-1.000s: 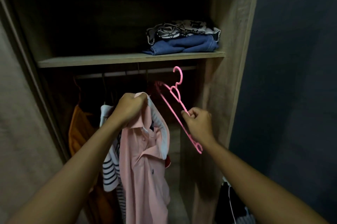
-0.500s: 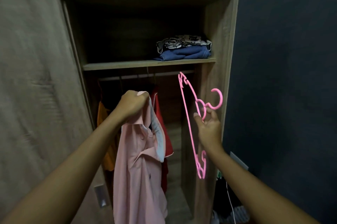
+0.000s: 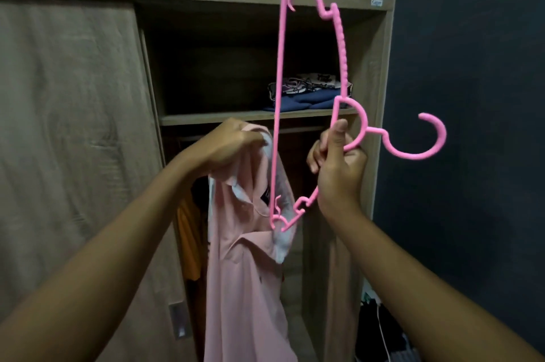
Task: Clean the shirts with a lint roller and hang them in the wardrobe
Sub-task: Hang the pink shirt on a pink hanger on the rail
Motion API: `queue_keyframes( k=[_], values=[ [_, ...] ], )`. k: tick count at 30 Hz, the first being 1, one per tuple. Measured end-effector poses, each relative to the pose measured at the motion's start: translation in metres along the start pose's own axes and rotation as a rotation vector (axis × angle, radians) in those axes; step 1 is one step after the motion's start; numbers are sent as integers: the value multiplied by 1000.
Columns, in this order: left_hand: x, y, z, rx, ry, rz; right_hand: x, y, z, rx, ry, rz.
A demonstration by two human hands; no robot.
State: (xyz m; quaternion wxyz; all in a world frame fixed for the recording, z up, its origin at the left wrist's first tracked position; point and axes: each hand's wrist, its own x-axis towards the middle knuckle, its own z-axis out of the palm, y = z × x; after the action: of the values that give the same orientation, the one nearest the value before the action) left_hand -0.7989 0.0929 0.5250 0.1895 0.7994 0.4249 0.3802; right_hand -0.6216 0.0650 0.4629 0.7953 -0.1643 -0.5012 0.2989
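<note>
**Pink shirt and pink hanger held up before the open wardrobe**

We are gripping the pink shirt [image 3: 244, 267] near its collar with our left hand [image 3: 227, 146], fingers bunched tight on the fabric, so the shirt is hanging down the lower centre of the frame. Our right hand [image 3: 336, 167] is clenching the pink hanger [image 3: 339, 46] by the loop at its neck, thumb raised along it. The hanger is standing on end: one arm is reaching out of the top of the frame, the other is dipping down to touch the shirt's collar area, and its hook is pointing toward the dark wall [image 3: 472, 96] at the right. The two hands are close together, level with each other in mid-frame, with the hanger's straight bar running between them.

Behind them the wardrobe [image 3: 377, 72] is standing open. Its sliding door [image 3: 73, 125] is filling the left of the frame. On the shelf [image 3: 212, 118], behind the hanger, folded clothes [image 3: 306, 93] are lying in a small stack, patterned over blue. Below the shelf an orange garment [image 3: 188, 243] is hanging in the shadow, partly hidden by our left forearm and the shirt. At lower right, dark items [image 3: 380, 332] and a white cable are lying on the floor, too dim for us to identify.
</note>
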Motion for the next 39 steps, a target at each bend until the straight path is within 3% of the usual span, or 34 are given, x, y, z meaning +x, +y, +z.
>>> queue_keyframes(
  k=[7,12,15,18,21,25,33,36,39],
  values=[
    [-6,59,-48,-22,-73,215,6,-15,14,-103,-105,-210],
    [-7,60,-77,98,63,241,27,-2,14,-298,-297,-347],
    [-10,24,-99,280,155,187,47,15,-3,-490,-480,-323],
    [-17,-24,-114,556,228,-29,64,18,-16,-659,-640,-283],
    [-30,-55,-106,528,277,-174,74,9,-12,-829,-826,-200],
    [-39,-63,-107,503,340,-174,73,11,-2,-1056,-1071,-53],
    [-48,-45,-117,526,257,-309,94,-10,0,-1241,-1128,112],
    [-49,-49,-117,424,265,-319,95,-14,6,-1282,-1128,111],
    [-46,-47,-118,232,339,-284,92,-15,2,-1155,-1091,23]
  ],
)
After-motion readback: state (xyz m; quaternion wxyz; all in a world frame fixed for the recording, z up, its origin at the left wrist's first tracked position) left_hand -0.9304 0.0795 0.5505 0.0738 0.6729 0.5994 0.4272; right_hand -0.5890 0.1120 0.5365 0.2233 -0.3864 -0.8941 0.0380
